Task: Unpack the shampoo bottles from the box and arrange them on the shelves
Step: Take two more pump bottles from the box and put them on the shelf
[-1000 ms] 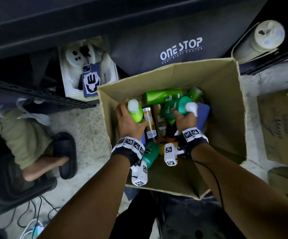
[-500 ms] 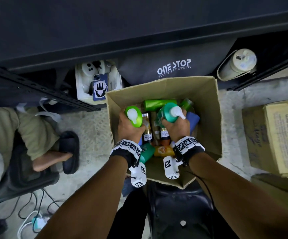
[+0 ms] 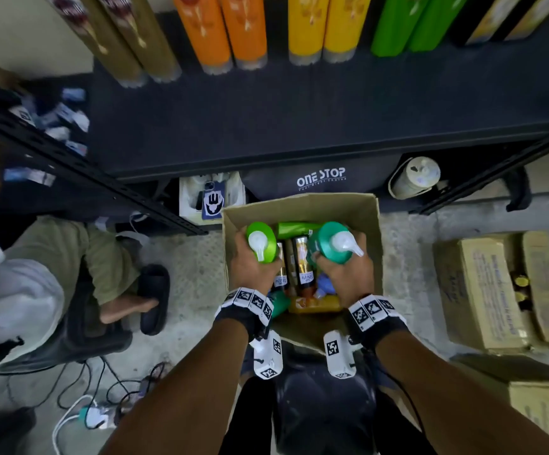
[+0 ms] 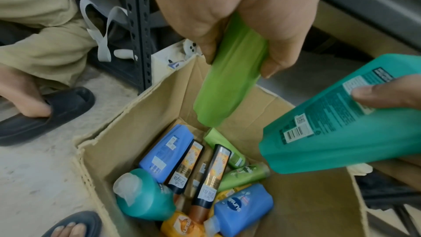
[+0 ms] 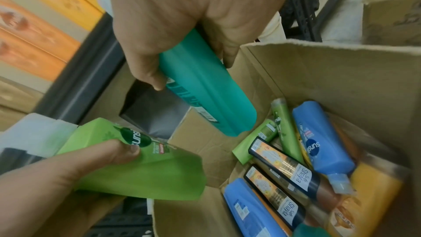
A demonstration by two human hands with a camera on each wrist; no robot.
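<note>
Shelf (image 3: 299, 126): dark matte board w/ steel frame; tall glossy bottles in gold, orange, yellow, green lined along the back. Box (image 3: 370, 224): plain corrugated cardboard, flaps open, on the concrete floor below the shelf edge. I see my left hand (image 3: 253, 269) wrapped round a slim lime-green bottle (image 3: 261, 243), white cap up, over the box. Right hand (image 3: 345, 272) grips a fatter teal bottle (image 3: 330, 241), same position. Wrist views only: remaining bottles (image 4: 200, 174) lying jumbled inside the box, smooth plastic, blue, green, yellow, dark-labelled; teal back label w/ barcode.
</note>
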